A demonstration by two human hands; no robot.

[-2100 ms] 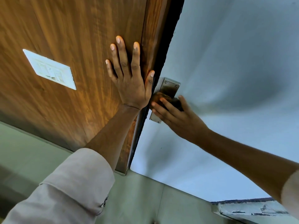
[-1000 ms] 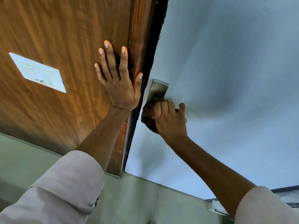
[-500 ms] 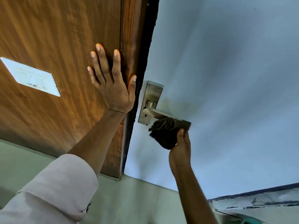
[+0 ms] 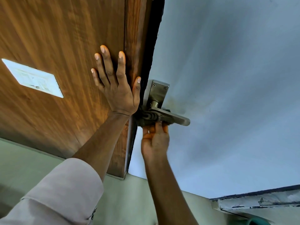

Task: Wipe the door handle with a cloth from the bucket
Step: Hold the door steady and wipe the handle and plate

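Reaching up from below, the right hand (image 4: 155,140) pinches a dark cloth (image 4: 146,117) against the underside of the metal lever door handle (image 4: 170,116). Beside it, the left hand (image 4: 116,88) presses flat, fingers spread, on the wooden panel (image 4: 65,38).

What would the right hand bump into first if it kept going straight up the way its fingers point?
Probably the cloth it already presses, then the door handle right behind it. The right hand comes from underneath; how far apart they sit in depth is hard to judge.
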